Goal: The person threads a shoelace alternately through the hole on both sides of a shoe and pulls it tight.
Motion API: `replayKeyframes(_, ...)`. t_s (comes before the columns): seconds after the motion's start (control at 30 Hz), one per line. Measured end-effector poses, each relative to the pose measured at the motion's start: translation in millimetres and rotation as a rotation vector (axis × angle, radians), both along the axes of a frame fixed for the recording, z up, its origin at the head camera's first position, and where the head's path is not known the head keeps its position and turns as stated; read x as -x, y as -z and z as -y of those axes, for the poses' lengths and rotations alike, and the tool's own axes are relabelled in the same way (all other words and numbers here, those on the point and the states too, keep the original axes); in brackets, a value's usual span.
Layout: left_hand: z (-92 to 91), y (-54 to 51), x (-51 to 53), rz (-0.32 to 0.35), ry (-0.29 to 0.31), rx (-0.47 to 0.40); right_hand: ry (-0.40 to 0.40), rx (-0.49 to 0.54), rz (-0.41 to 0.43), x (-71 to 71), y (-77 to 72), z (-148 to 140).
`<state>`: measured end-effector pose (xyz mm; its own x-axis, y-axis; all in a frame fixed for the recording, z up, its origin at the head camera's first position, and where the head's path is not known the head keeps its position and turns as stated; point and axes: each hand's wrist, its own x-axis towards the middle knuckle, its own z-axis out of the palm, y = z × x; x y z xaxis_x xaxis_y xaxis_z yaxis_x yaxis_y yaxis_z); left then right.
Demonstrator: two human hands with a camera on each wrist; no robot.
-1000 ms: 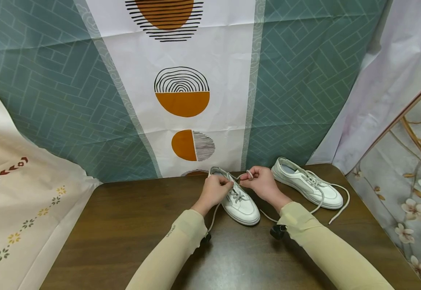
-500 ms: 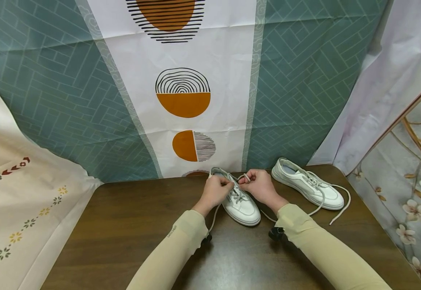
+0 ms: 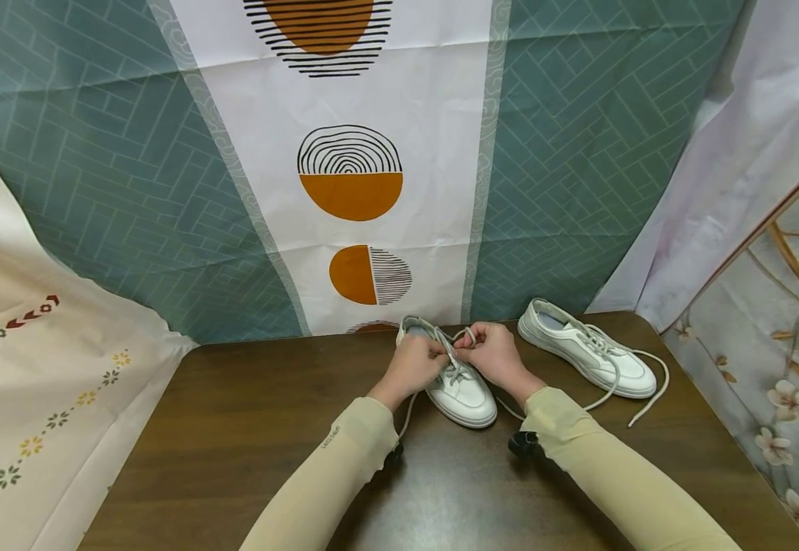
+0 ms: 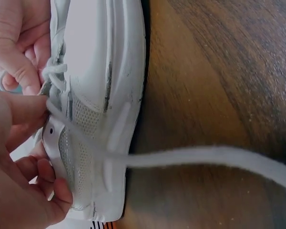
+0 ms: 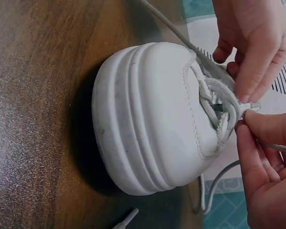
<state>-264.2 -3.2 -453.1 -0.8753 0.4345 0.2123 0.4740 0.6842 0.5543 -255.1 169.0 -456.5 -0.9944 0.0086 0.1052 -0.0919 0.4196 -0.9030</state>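
A white sneaker (image 3: 464,399) stands on the table, its toe towards me and its heel at the back edge. Over its tongue both hands meet, fingertips close together. My left hand (image 3: 409,367) pinches the shoelace (image 4: 181,156) beside the eyelets; its other fingers are curled against the shoe's side in the left wrist view. The right hand (image 3: 496,356) pinches a lace too, with a strand looped over its fingers. A pale lace tip (image 5: 253,106) shows between the two hands in the right wrist view. Exactly which strand each hand holds is partly hidden by fingers.
To the right stands a second white sneaker (image 3: 588,352), its loose lace (image 3: 650,398) trailing over the table. The brown wooden table (image 3: 248,459) backs onto a patterned cloth (image 3: 399,207). Dark wrist cameras (image 3: 523,442) hang under the sleeves.
The left hand has moved slightly right, so its fingertips now come up to those of the right hand. The right hand and both shoes have hardly moved.
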Motion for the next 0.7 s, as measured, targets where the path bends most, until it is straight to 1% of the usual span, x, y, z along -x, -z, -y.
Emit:
replayKeyframes(0.03, -0.6, 0.0, -0.1, -0.013, 0.002, 0.012, -0.001, -0.001, -0.002, -0.1, 0.0, -0.4)
replayKeyframes(0.1, -0.9, 0.6, -0.7, -0.016, -0.007, 0.016, -0.004, -0.011, -0.006, -0.8, -0.1, -1.2)
replayKeyframes(0.17, -0.7, 0.8, -1.0, -0.011, -0.036, 0.017, -0.008, -0.04, -0.007, -1.8, 0.2, -3.0)
replayKeyframes(0.27, 0.2, 1.0, -1.6, 0.006, -0.084, -0.003, -0.03, -0.101, 0.025, -3.6, 1.6, -7.0)
replayKeyframes(0.37, 1.9, 0.4, -2.0, 0.023, -0.128, -0.047, -0.059, -0.172, 0.084, -5.0, 3.5, -12.0)
replayKeyframes(0.5, 5.1, -0.4, -4.4, 0.048, -0.138, -0.119, -0.125, -0.244, 0.165, -7.8, 4.7, -19.6)
replayKeyframes(0.6, 7.3, 1.2, -6.1, 0.034, -0.139, -0.157, -0.182, -0.284, 0.202, -10.6, 5.3, -24.3)
replayKeyframes(0.67, 8.2, 1.7, -6.0, 0.014, -0.148, -0.184, -0.195, -0.299, 0.211, -11.6, 6.3, -26.5)
replayKeyframes(0.7, 8.6, 1.3, -5.3, 0.015, -0.156, -0.211, -0.194, -0.304, 0.21, -11.8, 7.1, -27.2)
